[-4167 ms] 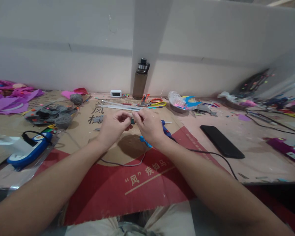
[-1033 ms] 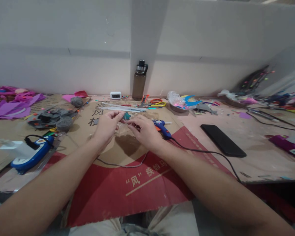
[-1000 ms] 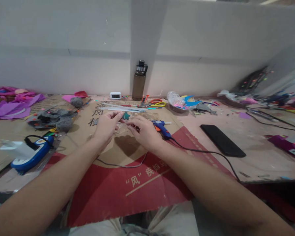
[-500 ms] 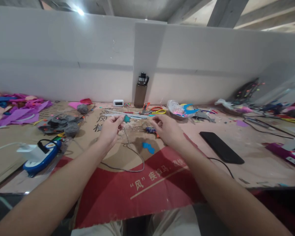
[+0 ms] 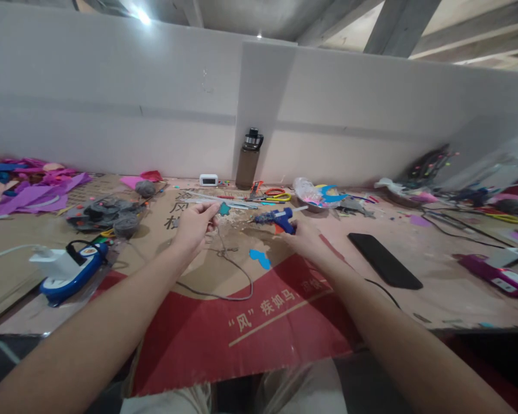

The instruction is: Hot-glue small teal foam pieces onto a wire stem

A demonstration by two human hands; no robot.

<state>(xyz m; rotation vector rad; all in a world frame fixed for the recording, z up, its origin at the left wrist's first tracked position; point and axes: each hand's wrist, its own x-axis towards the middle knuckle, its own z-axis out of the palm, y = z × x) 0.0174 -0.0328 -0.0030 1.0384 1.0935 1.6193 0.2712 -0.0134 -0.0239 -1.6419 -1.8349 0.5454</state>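
Observation:
Between the thumb and finger of my left hand [image 5: 195, 226] is a small teal felt piece [image 5: 224, 209]. A thin grey cord [image 5: 251, 286] hangs from below those fingers and loops across the cardboard. My right hand [image 5: 304, 236] is closed at the handle of a blue glue gun [image 5: 280, 217], whose nozzle points left toward the felt piece. A white glue stick sticks out of the gun's back end. Just below the gun lies a bright blue felt cutout [image 5: 259, 259], touched by neither hand.
Pliers and scissors [image 5: 278, 196] lie at the back beside a brown bottle [image 5: 247, 161]. A phone [image 5: 384, 260] rests at right. Grey yarn pieces [image 5: 107, 215], a blue power strip [image 5: 75, 275] and purple felt [image 5: 47, 195] occupy the left. A plastic-lined bowl [image 5: 313, 198] stands back right.
My right hand has moved slightly right and down to the glue gun's handle, and the gun now shows more fully. My left hand keeps the teal felt piece in nearly the same place.

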